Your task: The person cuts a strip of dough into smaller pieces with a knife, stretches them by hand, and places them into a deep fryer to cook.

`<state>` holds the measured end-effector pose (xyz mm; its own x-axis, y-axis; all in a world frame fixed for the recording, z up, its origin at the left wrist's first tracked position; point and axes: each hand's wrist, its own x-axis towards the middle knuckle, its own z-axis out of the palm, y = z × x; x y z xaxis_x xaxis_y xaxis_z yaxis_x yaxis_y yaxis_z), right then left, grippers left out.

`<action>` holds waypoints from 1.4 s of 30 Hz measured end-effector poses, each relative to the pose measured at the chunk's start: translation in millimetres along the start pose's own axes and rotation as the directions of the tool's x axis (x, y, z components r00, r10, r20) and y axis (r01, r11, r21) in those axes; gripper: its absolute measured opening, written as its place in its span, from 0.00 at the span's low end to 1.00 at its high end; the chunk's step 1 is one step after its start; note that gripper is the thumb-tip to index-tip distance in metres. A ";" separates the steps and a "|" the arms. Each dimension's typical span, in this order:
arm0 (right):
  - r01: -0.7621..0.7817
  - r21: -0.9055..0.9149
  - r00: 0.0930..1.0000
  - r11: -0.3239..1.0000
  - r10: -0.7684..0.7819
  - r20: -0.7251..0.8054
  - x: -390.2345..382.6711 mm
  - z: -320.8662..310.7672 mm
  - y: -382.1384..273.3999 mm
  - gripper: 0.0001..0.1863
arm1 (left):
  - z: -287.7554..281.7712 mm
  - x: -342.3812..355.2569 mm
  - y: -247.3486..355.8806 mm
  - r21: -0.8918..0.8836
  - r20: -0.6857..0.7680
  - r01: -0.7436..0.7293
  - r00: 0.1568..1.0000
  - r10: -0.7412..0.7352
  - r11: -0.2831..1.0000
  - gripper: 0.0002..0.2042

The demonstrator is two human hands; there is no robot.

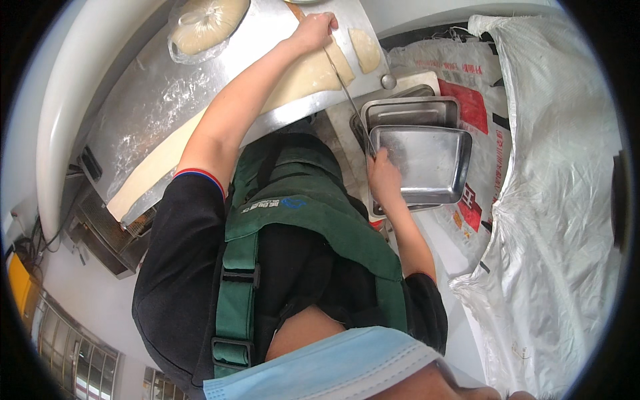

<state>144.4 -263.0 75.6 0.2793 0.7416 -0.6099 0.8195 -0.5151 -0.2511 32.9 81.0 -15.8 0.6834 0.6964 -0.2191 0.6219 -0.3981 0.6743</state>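
Note:
A long strip of pale dough (157, 160) lies along the steel worktop (160, 87), with a short cut piece (365, 50) at its right end. My left hand (313, 33) is over that end with its fingers curled; what is under its fingertips is hidden. My right hand (384, 175) grips a long, thin knife (347, 90) by the steel trays, and the blade reaches across the dough toward my left hand. A bag of dough (205, 23) sits at the back of the worktop.
Nested steel trays (420, 167) stand at the right beside printed sacks (467, 107) and a large white woven sack (547, 200). A round metal knob (388, 82) is by the worktop's right edge. A curved white rim (70, 120) borders the left side.

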 end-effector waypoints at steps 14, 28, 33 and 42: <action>0.154 0.198 0.969 0.968 -0.109 -0.223 27.4 19.6 -31.1 0.12 | -22.5 -12.9 11.3 -0.020 -0.210 -0.061 0.976 0.056 0.998 0.14; 0.217 0.187 0.950 0.958 -0.163 -0.267 67.7 35.1 -51.2 0.11 | -18.6 -65.1 -35.0 0.197 -0.143 0.190 0.976 -0.164 0.962 0.32; 0.218 0.178 0.951 0.960 -0.167 -0.261 67.1 37.0 -49.7 0.11 | -21.9 -62.7 -32.3 0.144 -0.040 0.238 0.971 -0.234 0.961 0.31; 0.208 0.094 0.962 0.974 -0.186 -0.202 71.3 43.1 -42.9 0.11 | -20.3 -65.3 -16.6 0.238 -0.015 0.299 0.952 -0.305 0.924 0.26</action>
<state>107.6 -206.6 10.5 0.2173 0.8956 -0.3881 0.8091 -0.3877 -0.4416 -29.8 54.2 1.7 0.4557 0.7932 -0.4039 0.8702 -0.3015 0.3897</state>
